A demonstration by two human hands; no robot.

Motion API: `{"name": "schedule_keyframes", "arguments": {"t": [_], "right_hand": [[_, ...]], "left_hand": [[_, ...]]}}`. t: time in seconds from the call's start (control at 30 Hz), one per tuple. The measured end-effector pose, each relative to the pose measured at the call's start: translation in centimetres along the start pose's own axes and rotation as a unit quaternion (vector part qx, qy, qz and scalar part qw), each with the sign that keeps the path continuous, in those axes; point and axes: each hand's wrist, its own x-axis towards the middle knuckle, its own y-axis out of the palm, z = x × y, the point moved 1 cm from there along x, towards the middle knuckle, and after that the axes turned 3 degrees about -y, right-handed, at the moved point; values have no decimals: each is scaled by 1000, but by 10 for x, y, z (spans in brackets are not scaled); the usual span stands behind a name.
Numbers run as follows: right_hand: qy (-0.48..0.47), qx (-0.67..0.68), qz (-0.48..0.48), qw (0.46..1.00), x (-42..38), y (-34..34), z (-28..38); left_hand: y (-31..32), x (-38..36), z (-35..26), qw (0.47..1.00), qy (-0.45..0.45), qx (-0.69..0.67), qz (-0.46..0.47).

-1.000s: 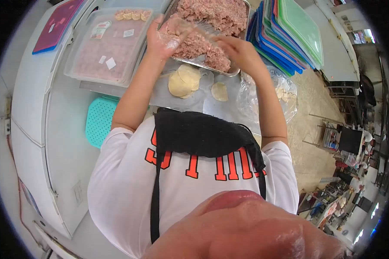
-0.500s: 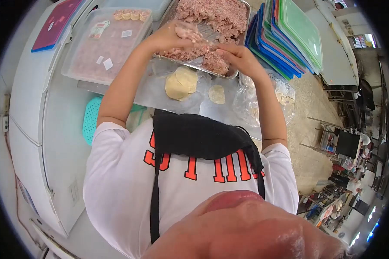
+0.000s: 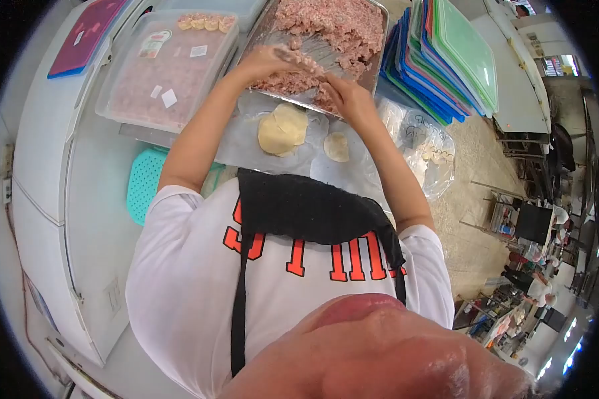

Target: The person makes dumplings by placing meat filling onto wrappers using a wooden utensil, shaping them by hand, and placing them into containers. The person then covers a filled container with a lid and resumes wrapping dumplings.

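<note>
My left hand (image 3: 267, 64) is over the near left part of a metal tray (image 3: 371, 83) of pink minced meat (image 3: 333, 20). Its fingers curl round a pale pink lump of minced meat, partly covered by the fingers. Close against those fingertips, my right hand (image 3: 351, 98) has its thumb and fingers pinched together; whatever is between them is hidden. On the plastic sheet nearer my body lies a stack of round yellow dough wrappers (image 3: 281, 131). A single wrapper (image 3: 336, 147) lies to its right.
To the left stands a lidded translucent container (image 3: 136, 73), with a row of dumplings (image 3: 206, 22) at its far edge. Stacked coloured plastic lids (image 3: 439, 60) rise on the right, above a clear plastic bag (image 3: 432, 149). A turquoise basket (image 3: 145, 186) sits lower left.
Both hands have come slightly nearer my body, still together over the tray. My right hand has shifted a little left. The lump in my left hand now shows less.
</note>
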Motion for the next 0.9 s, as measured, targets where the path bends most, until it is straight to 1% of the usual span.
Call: {"name": "schedule_keyframes", "arguments": {"t": [0.03, 0.07, 0.1, 0.17, 0.2, 0.23, 0.27, 0.3, 0.37, 0.4, 0.47, 0.5, 0.57, 0.6, 0.63, 0.67, 0.7, 0.77, 0.8, 0.83, 0.87, 0.9], "right_hand": [[4, 0, 1, 1000, -6, 8, -12], [59, -39, 84, 994, -9, 8, -31], [113, -77, 163, 977, -9, 4, -45], [117, -77, 175, 974, -14, -16, -47], [157, -3, 149, 976, -16, -32, -41], [194, 70, 119, 971, -17, -44, -39], [176, 130, 83, 972, -16, -51, -41], [174, 129, 83, 973, -14, -58, -33], [152, 275, 114, 942, -11, -67, -6], [153, 274, 112, 943, -10, -59, 0], [71, 237, 129, 960, -12, -39, 8], [70, 236, 130, 960, -12, -37, -1], [56, 179, 110, 976, -7, -36, -20], [54, 181, 110, 976, -6, -43, -8], [47, 68, 89, 993, -3, -59, 14], [41, -47, 67, 996, 0, -66, 26], [39, -46, 68, 996, 1, -57, 25], [16, 29, 24, 999, -3, -25, 9], [0, 51, 8, 999, -4, -14, -9], [-2, 49, 8, 999, -8, -19, -19], [35, -38, 102, 993, -8, -24, -32], [79, -120, 193, 971, -10, -28, -41]], "left_hand": [[4, -2, 1, 1000, 15, -9, 21], [5, -3, -1, 999, 34, -20, 36], [2, -8, -5, 999, 37, -18, 33], [0, -29, -18, 988, 145, -20, -44], [-1, -38, -28, 988, 145, -22, -41], [-5, -46, -43, 977, 208, 21, -45], [-8, -51, -52, 960, 269, 63, -53], [-8, -51, -53, 959, 269, 63, -54], [-8, -51, -58, 928, 341, 139, -63], [-9, -48, -62, 927, 343, 140, -62], [-6, -42, -70, 926, 345, 135, 71], [-4, -43, -69, 926, 345, 135, 70], [-2, -44, -65, 930, 288, 229, -1], [-2, -45, -62, 930, 286, 231, -4], [-2, -43, -58, 952, 245, 183, -15], [-3, -43, -56, 970, 202, 133, -26], [-6, -41, -55, 970, 200, 133, -28], [-10, -35, -51, 974, 149, 167, 26], [-10, -32, -39, 974, 147, 167, 31], [-11, -29, -26, 966, 151, 210, 7], [-15, -23, -17, 955, 154, 254, -20], [-17, -31, -22, 953, 155, 258, -19]]}}
